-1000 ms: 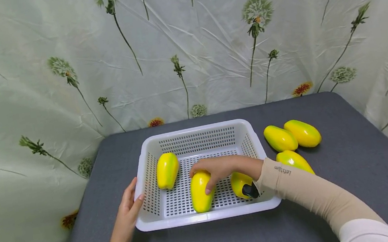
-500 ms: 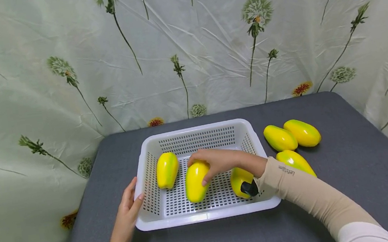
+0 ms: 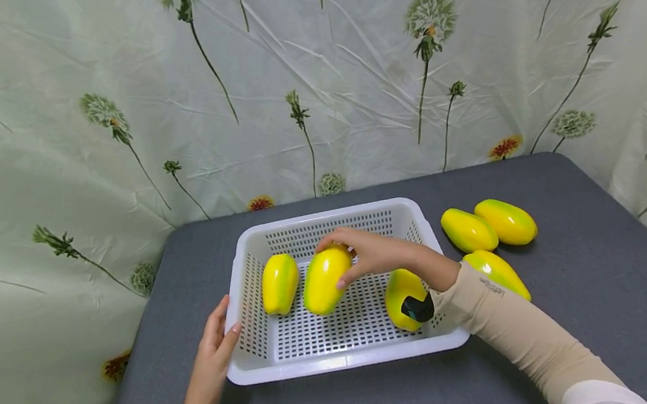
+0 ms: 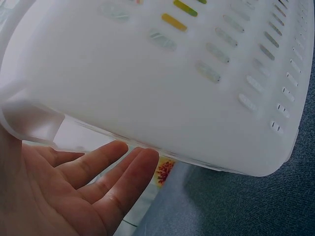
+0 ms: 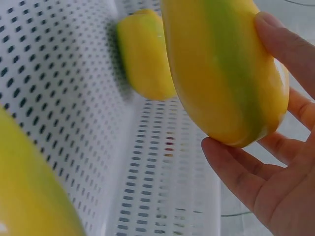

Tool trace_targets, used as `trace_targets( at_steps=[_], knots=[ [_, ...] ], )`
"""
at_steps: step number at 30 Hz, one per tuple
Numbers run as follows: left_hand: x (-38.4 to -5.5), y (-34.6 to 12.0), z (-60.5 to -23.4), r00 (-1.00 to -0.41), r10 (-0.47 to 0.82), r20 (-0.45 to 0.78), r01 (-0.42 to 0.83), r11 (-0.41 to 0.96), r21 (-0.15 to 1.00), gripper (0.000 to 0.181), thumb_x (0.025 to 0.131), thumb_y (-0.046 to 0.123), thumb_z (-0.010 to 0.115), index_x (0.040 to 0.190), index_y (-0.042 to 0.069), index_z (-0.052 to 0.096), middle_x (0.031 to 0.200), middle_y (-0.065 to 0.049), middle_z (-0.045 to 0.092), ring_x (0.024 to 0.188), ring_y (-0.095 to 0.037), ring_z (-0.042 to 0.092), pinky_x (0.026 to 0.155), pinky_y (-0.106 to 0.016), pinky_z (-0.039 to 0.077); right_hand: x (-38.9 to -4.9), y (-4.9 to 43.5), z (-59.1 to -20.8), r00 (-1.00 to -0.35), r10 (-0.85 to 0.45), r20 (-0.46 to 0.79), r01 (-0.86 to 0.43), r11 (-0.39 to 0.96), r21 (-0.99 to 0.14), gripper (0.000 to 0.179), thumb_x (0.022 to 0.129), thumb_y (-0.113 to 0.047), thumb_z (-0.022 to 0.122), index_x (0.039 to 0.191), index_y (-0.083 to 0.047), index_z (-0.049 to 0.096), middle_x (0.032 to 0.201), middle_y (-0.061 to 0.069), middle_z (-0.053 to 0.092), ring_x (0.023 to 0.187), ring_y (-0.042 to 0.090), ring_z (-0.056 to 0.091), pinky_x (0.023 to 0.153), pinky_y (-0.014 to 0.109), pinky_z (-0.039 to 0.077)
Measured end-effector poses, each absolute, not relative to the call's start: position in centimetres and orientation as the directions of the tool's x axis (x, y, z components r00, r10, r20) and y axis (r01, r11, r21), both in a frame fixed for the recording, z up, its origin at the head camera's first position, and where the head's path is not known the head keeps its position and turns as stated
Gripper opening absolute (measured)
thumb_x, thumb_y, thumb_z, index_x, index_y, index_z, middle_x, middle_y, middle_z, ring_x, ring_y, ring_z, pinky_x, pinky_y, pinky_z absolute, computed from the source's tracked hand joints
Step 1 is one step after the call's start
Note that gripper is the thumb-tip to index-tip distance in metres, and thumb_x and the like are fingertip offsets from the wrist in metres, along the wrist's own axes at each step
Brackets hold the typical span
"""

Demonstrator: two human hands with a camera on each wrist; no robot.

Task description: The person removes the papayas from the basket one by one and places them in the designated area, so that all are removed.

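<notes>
My right hand grips a yellow papaya with green streaks, fingers over its far end and thumb on its near side. In the right wrist view this papaya hangs above the holed floor of the white basket. A second papaya lies to its left. The third papaya, at the basket's right end, is partly hidden by the right wrist's black strap. My left hand holds the basket's left rim, thumb over it and fingers along the outside.
Right of the basket, two papayas lie side by side on the dark grey table. Another papaya lies nearer, partly behind the right sleeve. A flower-printed curtain hangs behind the table and on both sides.
My right hand has moved the gripped papaya away from the basket's near side, towards its back and slightly left. The left hand and basket stay where they were.
</notes>
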State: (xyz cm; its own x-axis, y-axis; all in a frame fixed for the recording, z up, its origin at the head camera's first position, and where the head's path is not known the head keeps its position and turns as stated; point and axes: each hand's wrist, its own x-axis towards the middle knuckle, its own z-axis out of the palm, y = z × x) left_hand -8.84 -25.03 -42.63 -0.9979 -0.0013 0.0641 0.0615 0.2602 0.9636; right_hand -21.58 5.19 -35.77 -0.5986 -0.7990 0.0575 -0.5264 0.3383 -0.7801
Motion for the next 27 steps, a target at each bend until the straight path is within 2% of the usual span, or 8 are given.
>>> trace_targets(
  at_steps=[7,15,27],
  knots=[
    [-8.9,-25.0,-42.5,-0.998,0.006,0.064,0.063,0.253,0.965,0.059,0.095,0.016,0.046,0.143,0.007,0.013,0.137,-0.025,0.03,0.109,-0.041,0.043,0.076,-0.053,0.045,-21.5,6.4,-35.1,-0.667,-0.734,0.127,-0.478,0.291,-0.829,0.062,0.072,-0.024,0.076,0.126,-0.013,0.047,0.126,0.001,0.045,0.106,0.017,0.044,0.087,0.04,0.04],
    [-8.9,-25.1,-42.5,-0.997,0.013,0.08,0.08,0.256,0.963,0.059,0.095,0.015,0.046,0.143,0.007,0.014,0.137,-0.024,0.03,0.11,-0.041,0.043,0.076,-0.054,0.045,-21.2,8.1,-35.1,-0.735,-0.653,0.184,-0.465,0.287,-0.837,0.063,0.073,-0.021,0.075,0.128,-0.013,0.045,0.127,0.001,0.044,0.103,0.019,0.046,0.088,0.041,0.039],
    [-8.9,-25.1,-42.6,-0.996,0.014,0.091,0.092,0.257,0.962,0.058,0.095,0.014,0.046,0.143,0.008,0.015,0.136,-0.025,0.032,0.108,-0.042,0.044,0.074,-0.051,0.047,-20.5,10.7,-34.6,-0.79,-0.572,0.223,-0.465,0.32,-0.826,0.063,0.073,-0.022,0.074,0.128,-0.013,0.044,0.126,0.004,0.042,0.107,0.022,0.043,0.09,0.047,0.037]
  ],
)
